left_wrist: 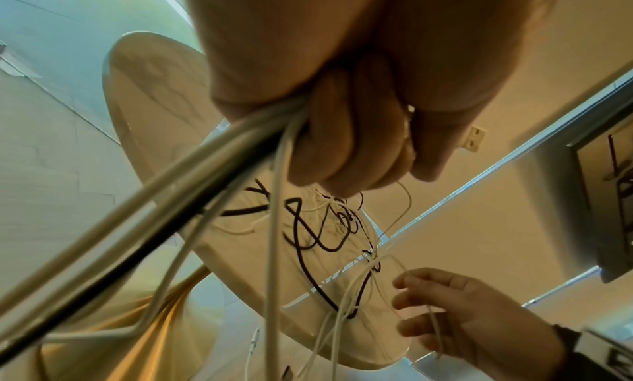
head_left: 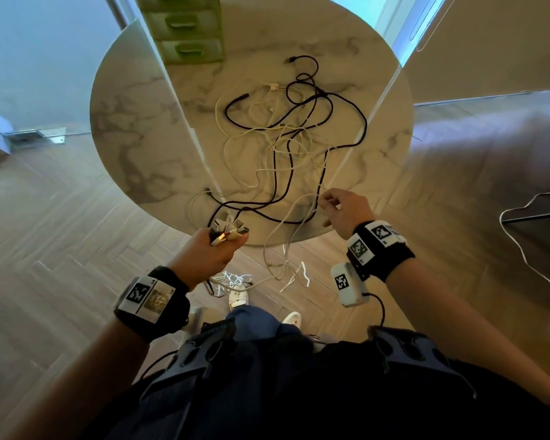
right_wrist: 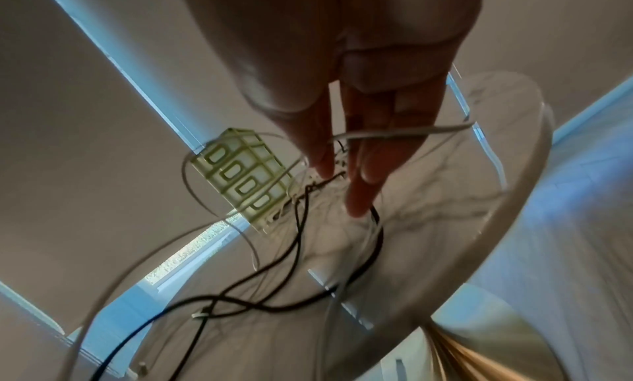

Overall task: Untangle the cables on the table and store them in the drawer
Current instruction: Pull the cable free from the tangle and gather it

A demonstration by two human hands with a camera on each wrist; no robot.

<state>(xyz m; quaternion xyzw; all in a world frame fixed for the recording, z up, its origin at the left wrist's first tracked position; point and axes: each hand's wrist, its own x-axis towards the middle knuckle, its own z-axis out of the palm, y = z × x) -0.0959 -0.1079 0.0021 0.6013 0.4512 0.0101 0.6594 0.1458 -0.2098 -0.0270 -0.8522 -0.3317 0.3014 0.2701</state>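
Note:
A tangle of black and white cables [head_left: 286,138] lies spread over the middle of the round marble table [head_left: 134,122]. My left hand [head_left: 232,239] is at the table's near edge, its fist gripping a bundle of several cable ends [head_left: 229,228]. In the left wrist view those cables [left_wrist: 212,175] run out of the fist. My right hand [head_left: 326,206] hovers over the near right edge. A thin white cable [right_wrist: 394,133] crosses the palm side of its fingers [right_wrist: 369,170], pinched lightly by the thumb. The green drawer unit [head_left: 188,30] stands at the far edge, drawers closed.
Loose white cable ends [head_left: 283,265] hang over the table's front edge toward the wooden floor by my shoes [head_left: 238,296]. Another white cord [head_left: 521,236] trails across the floor on the right. Glass walls stand behind the table.

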